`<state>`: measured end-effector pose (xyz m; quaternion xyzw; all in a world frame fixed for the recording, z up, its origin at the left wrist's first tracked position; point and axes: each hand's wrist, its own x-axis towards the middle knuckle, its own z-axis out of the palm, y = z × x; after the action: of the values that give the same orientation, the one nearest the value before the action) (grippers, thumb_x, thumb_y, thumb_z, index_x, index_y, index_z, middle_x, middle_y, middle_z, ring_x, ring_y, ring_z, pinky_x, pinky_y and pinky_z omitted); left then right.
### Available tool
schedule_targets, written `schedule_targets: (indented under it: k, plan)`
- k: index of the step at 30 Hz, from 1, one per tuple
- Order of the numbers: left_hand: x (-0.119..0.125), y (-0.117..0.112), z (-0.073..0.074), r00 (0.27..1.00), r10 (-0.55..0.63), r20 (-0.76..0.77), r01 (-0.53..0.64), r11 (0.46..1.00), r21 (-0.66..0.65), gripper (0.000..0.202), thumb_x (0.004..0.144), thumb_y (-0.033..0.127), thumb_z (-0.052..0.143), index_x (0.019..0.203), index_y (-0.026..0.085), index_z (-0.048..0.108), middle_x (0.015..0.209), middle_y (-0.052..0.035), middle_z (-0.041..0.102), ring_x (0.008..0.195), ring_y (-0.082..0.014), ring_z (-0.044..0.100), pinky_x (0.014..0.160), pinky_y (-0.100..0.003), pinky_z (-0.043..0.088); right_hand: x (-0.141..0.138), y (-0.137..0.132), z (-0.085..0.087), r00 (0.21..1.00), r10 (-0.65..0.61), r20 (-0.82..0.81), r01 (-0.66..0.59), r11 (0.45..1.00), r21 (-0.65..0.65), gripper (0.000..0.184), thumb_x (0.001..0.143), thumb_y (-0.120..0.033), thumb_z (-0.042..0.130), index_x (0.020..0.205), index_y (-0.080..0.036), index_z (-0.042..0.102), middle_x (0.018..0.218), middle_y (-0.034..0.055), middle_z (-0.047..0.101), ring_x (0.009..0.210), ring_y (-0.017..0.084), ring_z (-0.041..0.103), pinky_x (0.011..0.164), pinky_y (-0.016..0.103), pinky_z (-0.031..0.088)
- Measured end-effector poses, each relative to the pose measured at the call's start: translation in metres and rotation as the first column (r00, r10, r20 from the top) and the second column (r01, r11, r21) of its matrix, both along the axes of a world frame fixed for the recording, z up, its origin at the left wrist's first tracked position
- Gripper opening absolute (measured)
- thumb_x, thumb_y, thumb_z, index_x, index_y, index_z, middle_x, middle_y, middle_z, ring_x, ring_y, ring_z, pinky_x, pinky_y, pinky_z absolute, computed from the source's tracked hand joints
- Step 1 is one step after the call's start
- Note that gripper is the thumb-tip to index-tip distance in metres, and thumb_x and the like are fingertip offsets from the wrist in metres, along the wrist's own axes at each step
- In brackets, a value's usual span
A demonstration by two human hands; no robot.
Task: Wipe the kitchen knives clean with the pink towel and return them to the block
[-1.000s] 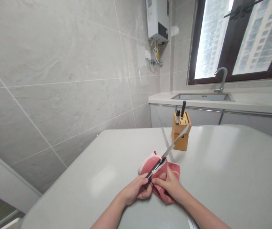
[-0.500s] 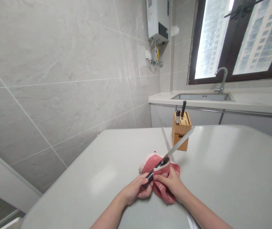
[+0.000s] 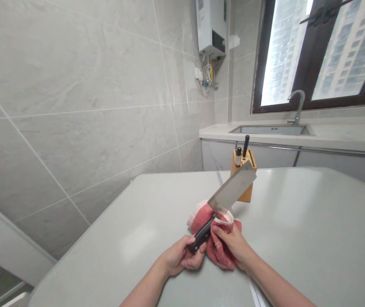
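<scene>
My left hand (image 3: 184, 256) is closed around the black riveted handle of a cleaver (image 3: 233, 186). The broad metal blade points up and to the right, its flat side facing me, and it overlaps the knife block in view. In my right hand (image 3: 235, 245) is a bunched red and white towel (image 3: 222, 251), pinched between thumb and fingers beside the handle. Part of the towel lies behind the handle, near the base of the blade. The fingers under the towel are partly hidden.
A wooden knife block (image 3: 245, 196) with black-handled tools in it stands on the pale table (image 3: 131, 238) beyond the blade. Farther back are a counter with a sink (image 3: 272, 130) and a faucet (image 3: 300, 102). A tiled wall (image 3: 89, 128) runs along the left.
The cleaver has rolled about its handle, from nearly edge-on to showing its broad side. My right hand and the towel edge have shifted slightly right, away from the handle.
</scene>
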<state>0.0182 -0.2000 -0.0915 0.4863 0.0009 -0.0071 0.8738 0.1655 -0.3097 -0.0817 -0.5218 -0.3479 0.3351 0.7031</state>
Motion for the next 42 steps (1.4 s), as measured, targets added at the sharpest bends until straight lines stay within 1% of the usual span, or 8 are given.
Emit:
schedule_targets:
  k: [7, 11, 15, 18, 22, 29, 34, 42]
  plan:
    - [-0.002, 0.002, 0.002, 0.997, -0.068, -0.025, 0.067, 0.997, -0.046, 0.036, 0.084, 0.043, 0.029, 0.082, 0.013, 0.049, 0.041, 0.0061, 0.035, 0.032, -0.0057, 0.016, 0.035, -0.019, 0.012, -0.002, -0.003, 0.0, 0.989, 0.145, -0.008, -0.145, 0.988, -0.05, 0.048, 0.068, -0.048, 0.066, 0.099, -0.012, 0.058, 0.066, 0.0057, 0.068, 0.064, 0.022, 0.064, 0.059, 0.031, 0.051]
    - [-0.002, 0.002, 0.002, 0.998, -0.036, -0.043, 0.036, 0.999, -0.013, 0.042, 0.087, 0.044, 0.025, 0.081, 0.012, 0.051, 0.039, 0.0062, 0.035, 0.032, -0.0058, 0.015, 0.035, -0.019, 0.012, -0.001, -0.003, 0.002, 0.997, 0.069, 0.04, -0.068, 0.997, -0.032, 0.046, 0.067, -0.042, 0.07, 0.101, -0.013, 0.057, 0.086, 0.0087, 0.07, 0.078, 0.022, 0.064, 0.071, 0.033, 0.05]
    - [0.002, -0.001, 0.003, 0.994, 0.089, -0.061, -0.083, 0.992, 0.099, 0.051, 0.089, 0.047, 0.021, 0.088, 0.008, 0.054, 0.042, 0.0043, 0.041, 0.031, -0.0051, 0.018, 0.034, -0.019, 0.011, -0.002, -0.003, 0.006, 0.998, 0.024, 0.065, -0.023, 1.0, -0.017, 0.042, 0.069, -0.044, 0.066, 0.098, -0.014, 0.059, 0.089, 0.0098, 0.07, 0.08, 0.023, 0.064, 0.076, 0.034, 0.049]
    - [0.007, -0.001, 0.004, 0.958, 0.285, -0.03, -0.27, 0.932, 0.241, 0.046, 0.088, 0.051, 0.029, 0.092, 0.011, 0.051, 0.048, 0.0032, 0.048, 0.032, -0.0048, 0.026, 0.034, -0.017, 0.016, -0.002, -0.003, 0.012, 0.995, -0.035, 0.094, 0.036, 0.999, -0.005, 0.041, 0.069, -0.047, 0.065, 0.094, -0.014, 0.06, 0.089, 0.0111, 0.07, 0.081, 0.024, 0.063, 0.076, 0.035, 0.049]
    - [0.01, 0.001, 0.003, 0.872, 0.485, 0.068, -0.466, 0.779, 0.42, 0.042, 0.087, 0.054, 0.035, 0.086, 0.014, 0.048, 0.06, -0.0009, 0.057, 0.037, -0.0054, 0.038, 0.037, -0.017, 0.024, 0.002, -0.001, 0.012, 0.984, -0.102, 0.145, 0.101, 0.995, 0.017, 0.041, 0.07, -0.049, 0.063, 0.093, -0.015, 0.058, 0.088, 0.0115, 0.069, 0.08, 0.024, 0.063, 0.076, 0.036, 0.049]
    - [0.006, 0.0, 0.002, 0.896, 0.43, 0.111, -0.386, 0.629, 0.675, 0.035, 0.08, 0.047, 0.054, 0.081, 0.012, 0.053, 0.06, 0.001, 0.053, 0.045, -0.0061, 0.039, 0.041, -0.017, 0.027, 0.006, 0.003, -0.003, 0.973, -0.079, 0.217, 0.083, 0.997, -0.009, 0.042, 0.074, -0.047, 0.06, 0.1, -0.015, 0.057, 0.095, 0.0117, 0.068, 0.087, 0.024, 0.063, 0.08, 0.038, 0.049]
    - [0.005, -0.002, 0.005, 0.923, 0.379, 0.066, -0.32, 0.661, 0.679, 0.037, 0.083, 0.048, 0.049, 0.082, 0.011, 0.054, 0.055, 0.0015, 0.052, 0.04, -0.0052, 0.034, 0.04, -0.018, 0.023, 0.008, 0.005, -0.006, 0.967, -0.051, 0.249, 0.053, 0.999, 0.0, 0.042, 0.077, -0.047, 0.056, 0.103, -0.014, 0.057, 0.106, 0.013, 0.065, 0.095, 0.025, 0.06, 0.085, 0.039, 0.047]
    - [0.001, -0.002, 0.011, 0.948, 0.311, 0.062, -0.259, 0.646, 0.718, 0.041, 0.081, 0.051, 0.051, 0.069, 0.012, 0.054, 0.057, 0.0006, 0.05, 0.045, -0.0068, 0.037, 0.042, -0.018, 0.025, 0.009, 0.005, -0.01, 0.961, -0.048, 0.274, 0.068, 0.996, -0.065, 0.04, 0.081, -0.051, 0.048, 0.092, -0.015, 0.059, 0.088, 0.0091, 0.067, 0.083, 0.023, 0.06, 0.081, 0.037, 0.046]
